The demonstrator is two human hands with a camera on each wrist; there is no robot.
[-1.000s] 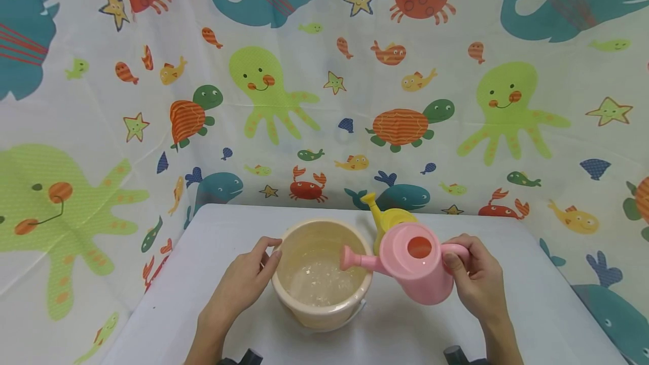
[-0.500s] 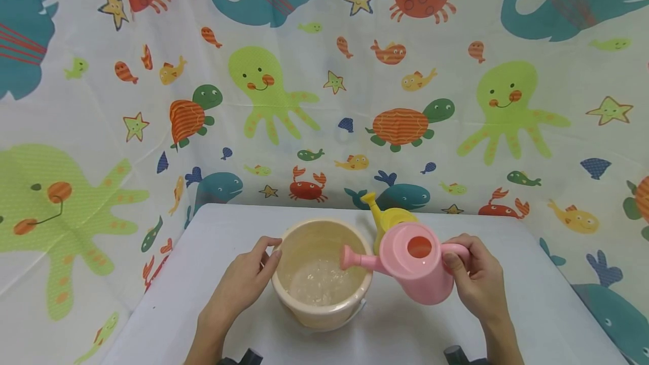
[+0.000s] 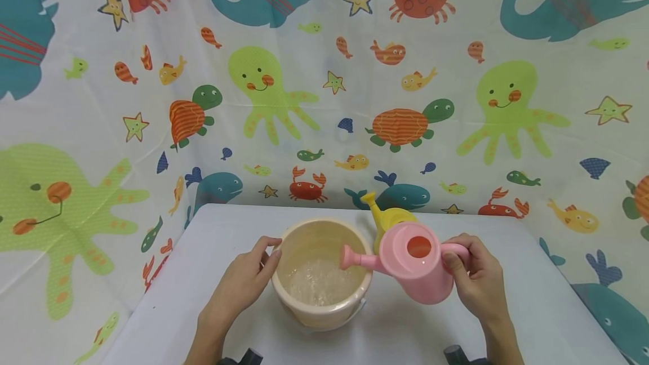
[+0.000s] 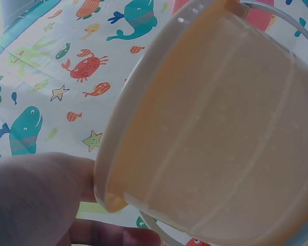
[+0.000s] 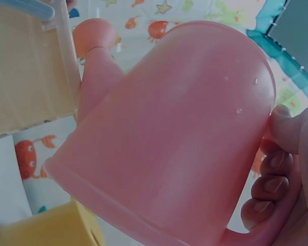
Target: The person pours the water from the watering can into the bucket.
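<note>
A cream bucket (image 3: pixel 324 311) stands on the table with rippling, bubbly water (image 3: pixel 319 283) inside. My left hand (image 3: pixel 244 280) holds the bucket's rim at the left; in the left wrist view the thumb and a finger lie about that rim. With my right hand (image 3: pixel 479 277) I grip the handle of a pink watering can (image 3: pixel 423 286), fingers curled round it. The can is raised off the table and tilted toward the bucket. Its sprinkler head (image 3: pixel 347 258) hangs over the bucket's right rim. Droplets cling to the can's side in the right wrist view.
A yellow watering can (image 3: pixel 395 217) stands behind the pink one, partly hidden by it. The white table (image 3: pixel 243 218) ends at a curtain (image 3: pixel 304 111) printed with sea animals, at the back and sides. A thin white bail handle (image 4: pixel 277 13) hangs on the bucket.
The ripples and bubbles on the water in the bucket shift from frame to frame. Both hands, the bucket and the pink watering can stay almost exactly in place.
</note>
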